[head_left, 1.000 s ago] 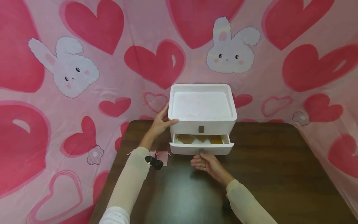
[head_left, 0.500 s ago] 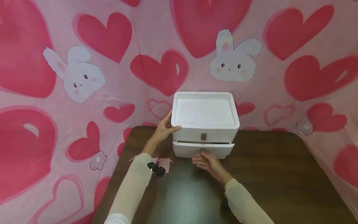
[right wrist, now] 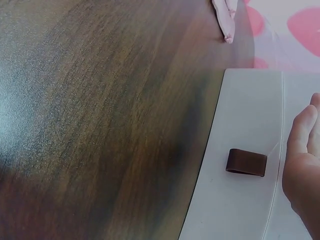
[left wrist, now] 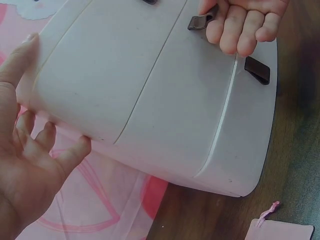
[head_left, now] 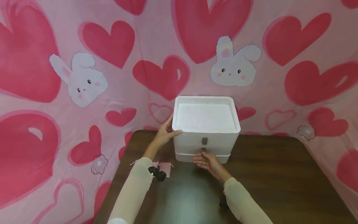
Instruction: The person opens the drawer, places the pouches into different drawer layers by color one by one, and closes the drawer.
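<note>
A white drawer box [head_left: 206,140] with a tray-like top stands at the back of the table, its drawer fronts lying nearly flush. In the head view, my left hand [head_left: 165,132] holds its left front corner; the left wrist view shows the thumb and bent fingers on opposite sides of the edge. My right hand [head_left: 208,163], palm turned up, is at the middle drawer's front. In the left wrist view, its thumb and forefinger pinch that drawer's brown pull tab [left wrist: 200,21]. The bottom drawer's pull tab [left wrist: 257,70] is just below those fingers.
Small pink drawstring pouches [head_left: 166,169] lie left of the box, partly hidden by my left arm. Behind the dark wooden table [head_left: 268,180] hangs a pink cloth [head_left: 162,31] printed with hearts and rabbits.
The middle drawer, standing out with yellow and white contents showing a second ago, has slid in to its shut position. My right hand has moved in with it; my left stays on the corner.
</note>
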`<state>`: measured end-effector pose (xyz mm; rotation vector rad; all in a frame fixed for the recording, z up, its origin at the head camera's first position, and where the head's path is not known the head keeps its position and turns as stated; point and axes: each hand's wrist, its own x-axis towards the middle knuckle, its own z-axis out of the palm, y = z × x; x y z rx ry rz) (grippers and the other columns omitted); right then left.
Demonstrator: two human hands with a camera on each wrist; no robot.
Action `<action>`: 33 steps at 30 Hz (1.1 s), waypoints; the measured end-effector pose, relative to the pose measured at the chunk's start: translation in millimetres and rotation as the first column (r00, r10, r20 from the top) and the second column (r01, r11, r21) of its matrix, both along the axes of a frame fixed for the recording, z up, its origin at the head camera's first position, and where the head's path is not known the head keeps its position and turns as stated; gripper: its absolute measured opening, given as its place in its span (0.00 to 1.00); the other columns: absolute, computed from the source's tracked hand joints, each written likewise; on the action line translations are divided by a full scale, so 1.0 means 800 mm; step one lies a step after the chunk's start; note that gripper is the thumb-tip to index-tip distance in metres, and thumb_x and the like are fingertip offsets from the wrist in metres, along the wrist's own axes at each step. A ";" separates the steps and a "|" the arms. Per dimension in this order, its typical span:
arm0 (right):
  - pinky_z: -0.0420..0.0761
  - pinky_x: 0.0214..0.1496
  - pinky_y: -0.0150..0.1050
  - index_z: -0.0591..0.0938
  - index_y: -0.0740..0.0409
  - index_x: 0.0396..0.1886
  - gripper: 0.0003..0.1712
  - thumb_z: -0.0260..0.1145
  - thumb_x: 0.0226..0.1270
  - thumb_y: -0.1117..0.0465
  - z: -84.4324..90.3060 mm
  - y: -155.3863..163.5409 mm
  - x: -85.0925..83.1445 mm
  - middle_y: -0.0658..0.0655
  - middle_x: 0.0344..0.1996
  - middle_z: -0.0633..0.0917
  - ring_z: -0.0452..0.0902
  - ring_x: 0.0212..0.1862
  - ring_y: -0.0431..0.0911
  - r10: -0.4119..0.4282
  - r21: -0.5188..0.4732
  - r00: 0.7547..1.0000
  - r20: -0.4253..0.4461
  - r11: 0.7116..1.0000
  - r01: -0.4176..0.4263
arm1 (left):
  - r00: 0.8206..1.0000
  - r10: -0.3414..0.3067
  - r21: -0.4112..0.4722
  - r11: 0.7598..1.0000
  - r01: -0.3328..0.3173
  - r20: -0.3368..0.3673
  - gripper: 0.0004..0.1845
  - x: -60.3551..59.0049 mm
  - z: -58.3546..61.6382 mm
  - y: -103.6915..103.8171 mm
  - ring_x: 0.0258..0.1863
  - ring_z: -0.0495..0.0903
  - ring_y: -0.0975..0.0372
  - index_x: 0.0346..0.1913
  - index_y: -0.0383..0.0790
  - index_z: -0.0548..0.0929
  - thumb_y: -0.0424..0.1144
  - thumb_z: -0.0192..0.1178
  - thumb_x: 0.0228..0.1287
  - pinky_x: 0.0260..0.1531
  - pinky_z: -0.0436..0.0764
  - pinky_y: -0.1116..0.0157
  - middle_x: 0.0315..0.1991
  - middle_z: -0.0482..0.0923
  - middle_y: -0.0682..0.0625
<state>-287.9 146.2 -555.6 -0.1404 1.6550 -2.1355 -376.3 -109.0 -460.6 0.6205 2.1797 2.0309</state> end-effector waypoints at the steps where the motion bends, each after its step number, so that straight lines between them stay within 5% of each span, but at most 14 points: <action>1: 0.86 0.55 0.31 0.68 0.79 0.66 0.32 0.43 0.85 0.52 0.000 0.001 0.001 0.49 0.48 0.91 0.88 0.49 0.36 0.001 -0.004 1.000 0.000 1.000 -0.001 | 1.000 0.000 -0.002 1.000 0.000 0.002 0.51 0.001 0.000 0.001 0.79 0.61 0.51 0.82 0.54 0.52 0.28 0.68 0.63 0.74 0.67 0.43 0.82 0.55 0.50; 13: 0.86 0.55 0.32 0.68 0.72 0.68 0.31 0.45 0.85 0.49 -0.001 0.006 0.012 0.50 0.49 0.91 0.88 0.49 0.38 0.001 -0.040 0.999 0.047 0.999 0.001 | 0.999 0.035 -0.028 0.999 -0.034 0.016 0.50 0.002 -0.002 0.004 0.80 0.61 0.51 0.82 0.59 0.53 0.31 0.69 0.63 0.75 0.66 0.43 0.83 0.54 0.52; 25: 0.83 0.63 0.36 0.61 0.80 0.72 0.35 0.45 0.85 0.51 -0.002 0.020 0.028 0.48 0.49 0.90 0.87 0.52 0.38 0.011 0.021 1.000 0.008 1.000 -0.011 | 0.999 0.040 -0.032 0.999 -0.039 0.035 0.51 0.001 -0.003 0.002 0.80 0.59 0.51 0.82 0.58 0.52 0.32 0.70 0.62 0.77 0.63 0.45 0.83 0.52 0.53; 33: 0.83 0.62 0.34 0.66 0.78 0.70 0.33 0.49 0.84 0.52 0.041 0.041 0.045 0.56 0.54 0.89 0.87 0.54 0.38 0.068 0.171 0.989 -0.133 0.984 -0.045 | 0.999 0.025 -0.030 0.999 -0.024 0.032 0.51 0.002 -0.001 0.001 0.81 0.58 0.51 0.82 0.58 0.52 0.32 0.69 0.63 0.78 0.61 0.44 0.83 0.52 0.53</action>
